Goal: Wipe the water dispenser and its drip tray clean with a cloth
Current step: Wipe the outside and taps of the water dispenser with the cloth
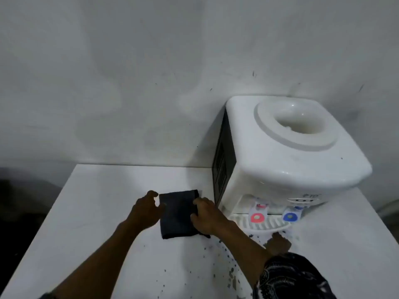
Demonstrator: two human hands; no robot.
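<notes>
Pinching one cloth [177,212] with right hand [205,216] — left hand [144,210] loose at its edge; beside: one dispenser [291,165], one drip tray [275,226].

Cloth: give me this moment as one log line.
phase: pre-wipe | cloth: folded, flat on table | left hand: at its left edge | right hand: curled on right edge | dispenser, drip tray: right of cloth

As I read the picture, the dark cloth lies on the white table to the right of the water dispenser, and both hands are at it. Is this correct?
Not quite. The head view shows the dark cloth on the white table to the left of the water dispenser, not the right. The left hand and right hand are at it.
</notes>
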